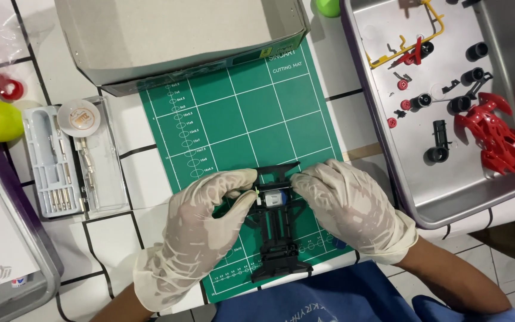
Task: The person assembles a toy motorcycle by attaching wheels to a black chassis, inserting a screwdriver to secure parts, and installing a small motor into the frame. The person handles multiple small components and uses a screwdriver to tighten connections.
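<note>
A black plastic toy-car chassis [278, 238] lies on the green cutting mat [239, 113], lengthwise toward me. A small silver-and-blue motor [273, 197] sits in its upper part. My left hand [201, 229], in a pale glove, pinches the chassis and motor from the left. My gloved right hand [347, 206] holds the chassis at its right side, fingertips touching near the motor. Both hands meet over the motor.
A metal tray [448, 185] at the right holds a red car body shell [499, 134], black wheels and small red and yellow parts. An open cardboard box [174, 36] lies at the top. A clear screwdriver-bit case [70, 158] stands left, beside a yellow-green ball [4, 119].
</note>
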